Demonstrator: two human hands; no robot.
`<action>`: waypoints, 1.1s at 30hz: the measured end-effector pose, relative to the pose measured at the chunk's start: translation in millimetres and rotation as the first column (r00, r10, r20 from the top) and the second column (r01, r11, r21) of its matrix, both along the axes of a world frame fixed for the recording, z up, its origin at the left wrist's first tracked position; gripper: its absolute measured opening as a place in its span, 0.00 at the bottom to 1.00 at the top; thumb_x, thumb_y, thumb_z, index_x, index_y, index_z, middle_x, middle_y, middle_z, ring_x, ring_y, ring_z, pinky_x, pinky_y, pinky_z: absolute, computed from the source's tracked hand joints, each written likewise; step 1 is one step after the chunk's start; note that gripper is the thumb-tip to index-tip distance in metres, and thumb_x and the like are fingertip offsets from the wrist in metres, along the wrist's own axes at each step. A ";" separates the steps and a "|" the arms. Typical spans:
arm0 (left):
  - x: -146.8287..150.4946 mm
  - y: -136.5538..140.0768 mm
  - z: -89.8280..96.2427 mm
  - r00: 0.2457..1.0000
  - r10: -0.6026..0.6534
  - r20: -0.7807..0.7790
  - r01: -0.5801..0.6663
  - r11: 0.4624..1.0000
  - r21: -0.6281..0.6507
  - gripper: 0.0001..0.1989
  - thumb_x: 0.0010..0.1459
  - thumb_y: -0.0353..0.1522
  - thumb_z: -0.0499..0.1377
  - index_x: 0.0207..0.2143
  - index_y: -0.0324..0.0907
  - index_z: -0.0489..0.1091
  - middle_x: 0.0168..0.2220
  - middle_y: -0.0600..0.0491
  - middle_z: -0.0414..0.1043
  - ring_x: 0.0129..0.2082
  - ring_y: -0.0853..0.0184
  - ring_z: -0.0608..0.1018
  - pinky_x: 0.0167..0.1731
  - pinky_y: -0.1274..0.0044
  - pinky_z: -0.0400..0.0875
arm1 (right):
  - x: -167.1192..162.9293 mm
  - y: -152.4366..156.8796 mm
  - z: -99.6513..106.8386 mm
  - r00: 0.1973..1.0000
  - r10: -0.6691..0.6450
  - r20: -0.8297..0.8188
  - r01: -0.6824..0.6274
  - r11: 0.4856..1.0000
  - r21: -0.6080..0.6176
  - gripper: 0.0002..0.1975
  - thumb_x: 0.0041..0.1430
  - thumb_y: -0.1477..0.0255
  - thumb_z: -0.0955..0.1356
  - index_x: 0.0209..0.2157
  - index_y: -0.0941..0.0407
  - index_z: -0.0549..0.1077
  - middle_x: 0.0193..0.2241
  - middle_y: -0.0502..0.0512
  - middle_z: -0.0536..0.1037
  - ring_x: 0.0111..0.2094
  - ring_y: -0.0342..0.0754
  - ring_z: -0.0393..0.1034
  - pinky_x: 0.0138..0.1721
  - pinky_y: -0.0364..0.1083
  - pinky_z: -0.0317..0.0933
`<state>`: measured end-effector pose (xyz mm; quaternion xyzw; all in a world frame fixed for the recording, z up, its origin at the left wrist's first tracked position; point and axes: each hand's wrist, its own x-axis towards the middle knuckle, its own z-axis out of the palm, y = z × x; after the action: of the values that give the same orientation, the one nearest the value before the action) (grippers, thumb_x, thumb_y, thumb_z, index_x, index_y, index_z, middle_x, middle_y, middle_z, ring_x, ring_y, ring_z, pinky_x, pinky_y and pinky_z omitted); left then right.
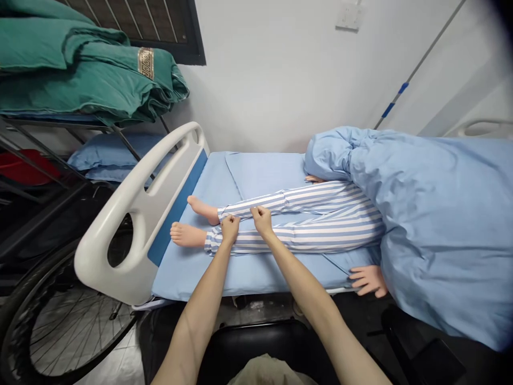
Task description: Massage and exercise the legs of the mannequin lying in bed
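Note:
A manikin lies on the bed in blue-and-white striped trousers (324,235), its two bare feet (188,235) towards the footboard. My left hand (230,230) is curled closed over the lower legs, near the ankles. Just right of it, apart by a small gap, my right hand (262,220) is also closed, over the far shin. Whether either hand pinches any trouser cloth is hidden by the fingers. A light blue quilt (441,214) covers the manikin's upper body, and one manikin hand (368,280) sticks out at the near bed edge.
A white footboard (140,214) rises left of the feet. Beyond it are a rack with green quilts (100,80), blue pillows (116,155), a red basin (28,167) and a wheelchair wheel (68,315). A black seat (268,347) is below my arms. A pole (404,88) leans by the wall.

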<state>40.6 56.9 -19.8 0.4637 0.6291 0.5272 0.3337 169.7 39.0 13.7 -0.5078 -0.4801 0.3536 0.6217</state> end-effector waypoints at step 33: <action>200.5 -42.8 17.0 0.934 -0.341 -0.104 0.346 0.938 0.036 0.18 0.49 0.29 0.54 0.16 0.43 0.44 0.17 0.59 0.44 0.21 0.72 0.54 0.25 0.78 0.52 | 198.3 -42.5 -27.9 0.932 -0.291 0.217 0.301 0.953 -0.016 0.16 0.48 0.72 0.62 0.16 0.54 0.46 0.16 0.44 0.46 0.22 0.39 0.42 0.26 0.42 0.41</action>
<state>241.1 14.2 -2.8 0.6000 0.5393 0.4546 0.3774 367.9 -3.5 -14.2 -0.6242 -0.4528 0.2116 0.6005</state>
